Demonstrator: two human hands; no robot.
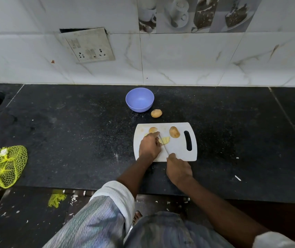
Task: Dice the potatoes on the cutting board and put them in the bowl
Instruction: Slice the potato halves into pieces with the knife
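Pinning pale cut potato piece (165, 140) under your curled left hand (149, 146) at frame centre, for steadiness; right hand (178, 169) wraps thin steel knife (164, 146), blade across piece.

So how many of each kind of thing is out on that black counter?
Bowl: 1
Cutting board: 1
Knife: 1
Whole potatoes: 2
Cut potato pieces: at least 2
Yellow net bag: 1
Total: at least 8

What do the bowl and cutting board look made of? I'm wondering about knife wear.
Bowl: probably plastic, uniform lavender with a soft matte sheen. Cutting board: likely plastic too, thin, plain white, with a moulded handle slot; no wood grain shows.
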